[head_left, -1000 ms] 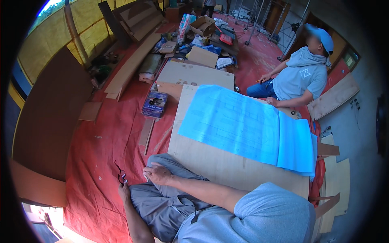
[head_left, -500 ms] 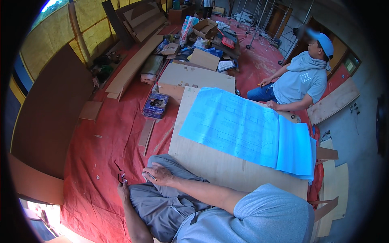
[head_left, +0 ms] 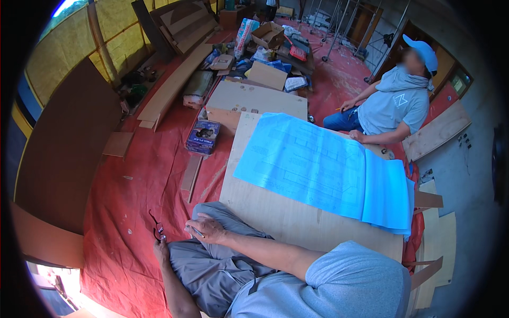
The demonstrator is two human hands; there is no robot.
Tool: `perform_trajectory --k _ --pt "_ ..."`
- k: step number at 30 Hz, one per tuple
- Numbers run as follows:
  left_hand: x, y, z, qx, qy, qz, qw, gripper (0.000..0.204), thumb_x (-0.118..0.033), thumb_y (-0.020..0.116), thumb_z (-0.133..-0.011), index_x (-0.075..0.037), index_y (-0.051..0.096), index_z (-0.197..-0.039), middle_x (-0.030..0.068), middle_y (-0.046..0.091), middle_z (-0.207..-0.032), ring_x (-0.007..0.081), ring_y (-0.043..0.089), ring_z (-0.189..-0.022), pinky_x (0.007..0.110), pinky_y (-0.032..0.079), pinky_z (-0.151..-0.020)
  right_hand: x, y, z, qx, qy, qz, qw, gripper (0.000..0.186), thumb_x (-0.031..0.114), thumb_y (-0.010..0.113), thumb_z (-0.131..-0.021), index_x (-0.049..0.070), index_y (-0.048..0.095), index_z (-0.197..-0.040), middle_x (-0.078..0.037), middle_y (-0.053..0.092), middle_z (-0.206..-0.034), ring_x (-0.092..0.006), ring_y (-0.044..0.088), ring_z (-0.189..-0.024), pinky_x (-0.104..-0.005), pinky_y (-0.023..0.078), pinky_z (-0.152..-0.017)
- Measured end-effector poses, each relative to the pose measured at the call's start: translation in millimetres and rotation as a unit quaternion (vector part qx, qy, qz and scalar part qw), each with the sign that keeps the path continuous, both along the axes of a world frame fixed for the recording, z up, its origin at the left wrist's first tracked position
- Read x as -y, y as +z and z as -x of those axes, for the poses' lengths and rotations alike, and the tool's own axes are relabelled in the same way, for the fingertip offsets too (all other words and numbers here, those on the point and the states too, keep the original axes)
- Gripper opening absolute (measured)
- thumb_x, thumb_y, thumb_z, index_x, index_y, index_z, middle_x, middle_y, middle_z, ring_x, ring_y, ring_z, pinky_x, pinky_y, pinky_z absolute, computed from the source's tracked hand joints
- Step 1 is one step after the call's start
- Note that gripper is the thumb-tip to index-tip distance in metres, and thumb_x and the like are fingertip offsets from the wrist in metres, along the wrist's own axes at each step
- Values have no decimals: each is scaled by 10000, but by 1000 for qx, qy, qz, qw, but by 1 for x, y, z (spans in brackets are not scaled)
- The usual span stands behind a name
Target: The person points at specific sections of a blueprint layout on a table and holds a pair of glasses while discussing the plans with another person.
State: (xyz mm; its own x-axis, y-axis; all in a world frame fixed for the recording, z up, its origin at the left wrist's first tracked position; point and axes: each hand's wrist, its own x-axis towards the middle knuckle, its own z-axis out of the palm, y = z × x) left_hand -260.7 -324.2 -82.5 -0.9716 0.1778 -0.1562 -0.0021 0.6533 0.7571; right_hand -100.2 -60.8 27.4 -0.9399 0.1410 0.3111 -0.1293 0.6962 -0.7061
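My left hand [head_left: 161, 249] is closed on a pair of dark-framed eyeglasses [head_left: 159, 231], which hang over the red sheet left of my knee. Resting on my raised knee, my right hand [head_left: 210, 228] grips a thin pen [head_left: 198, 232] between its fingers. A large blue drawing sheet [head_left: 310, 161] with line plans lies spread on the plywood table [head_left: 254, 199] to my right, its right part folded over. Neither hand touches it. Across the table sits a co-worker [head_left: 395, 106] in a blue cap, holding a pencil [head_left: 339, 109] in one hand.
Red sheeting [head_left: 143, 180] covers the floor, with a purple box [head_left: 203, 137] and wood offcuts [head_left: 192, 175] on it. Beyond the table are a pile of bags and cartons [head_left: 268, 35] and wheeled scaffolding [head_left: 339, 26]. Brown boards [head_left: 66, 143] lean along the left.
The co-worker's head has turned and dipped toward the table. My hands, the eyeglasses and the drawing stay nearly where they were.
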Motion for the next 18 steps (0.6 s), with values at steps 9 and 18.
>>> perform_trajectory --k 9,18 --pt "16 -16 15 -33 3 40 999 479 -415 625 -977 55 633 -889 251 624 -748 366 589 -707 482 464 -703 3 15 15 -61 8 30 998 183 240 598 -1047 66 642 -1079 -148 715 -1008 -352 677 -961 -492 465 -970" --pt "-8 4 0 22 -12 13 1000 471 -419 621 -978 50 671 -961 211 672 -773 318 617 -728 468 469 -709 -23 -23 22 48 23 -158 986 164 232 614 -1029 106 630 -1132 -112 693 -1152 -355 590 -1292 -593 360 -1135"
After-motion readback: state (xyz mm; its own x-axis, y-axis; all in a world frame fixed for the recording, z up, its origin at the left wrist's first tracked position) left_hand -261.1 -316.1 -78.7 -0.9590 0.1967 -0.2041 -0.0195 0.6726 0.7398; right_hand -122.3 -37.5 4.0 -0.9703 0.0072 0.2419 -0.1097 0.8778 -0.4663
